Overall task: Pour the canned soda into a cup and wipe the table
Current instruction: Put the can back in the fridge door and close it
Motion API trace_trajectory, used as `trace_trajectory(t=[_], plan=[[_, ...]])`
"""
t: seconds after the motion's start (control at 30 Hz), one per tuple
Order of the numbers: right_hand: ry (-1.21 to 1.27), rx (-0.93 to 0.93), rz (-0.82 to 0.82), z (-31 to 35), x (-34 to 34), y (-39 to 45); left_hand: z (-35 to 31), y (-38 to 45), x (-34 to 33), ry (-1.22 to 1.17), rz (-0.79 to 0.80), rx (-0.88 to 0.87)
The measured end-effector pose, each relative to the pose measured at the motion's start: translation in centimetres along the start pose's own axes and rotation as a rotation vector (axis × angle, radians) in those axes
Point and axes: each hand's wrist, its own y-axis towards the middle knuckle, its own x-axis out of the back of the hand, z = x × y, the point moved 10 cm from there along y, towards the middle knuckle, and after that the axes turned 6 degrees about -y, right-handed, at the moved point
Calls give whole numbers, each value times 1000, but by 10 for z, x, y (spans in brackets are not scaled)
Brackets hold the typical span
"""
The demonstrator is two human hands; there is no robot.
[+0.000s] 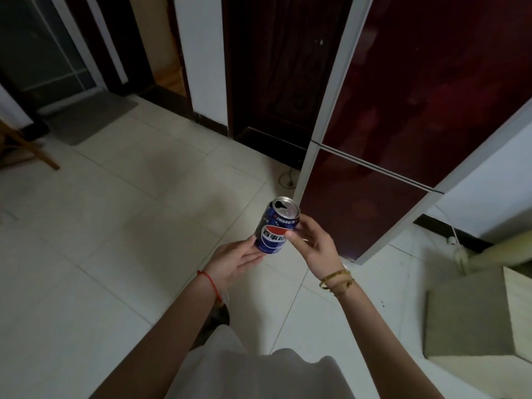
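Head view shows the soda can (277, 227) held in mid-air at the centre of the frame, above pale floor tiles (115, 203), with no cup or table anywhere in sight. The right hand (309, 240) wraps the can's side from the right, thumb on the label and fingers curled behind, so it is closed on the can and seems to carry most of the weight. The left hand (234, 262) lies flat and open under the can's base, fingertips touching the bottom rim, apparently as a support rather than a grasp. The can leans slightly, top toward the upper left, and its mouth looks already opened; holding it near upright with a steadying palm probably keeps the drink from slopping. A dark red fridge (403, 125) stands at the upper right. Pouring and wiping both appear not yet begun.
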Motion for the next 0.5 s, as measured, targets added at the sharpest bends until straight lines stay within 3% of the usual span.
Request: trace_trajectory(t=[0.23, 0.4, 0.5], plan=[[7, -11, -95, 28, -31, 110, -120, 74, 13, 201, 142, -117], [3, -22, -156, 44, -46, 168, -183, 117, 12, 561, 291, -164], [-12, -36, -190, 52, -45, 191, -213, 139, 7, 842, 274, -266]])
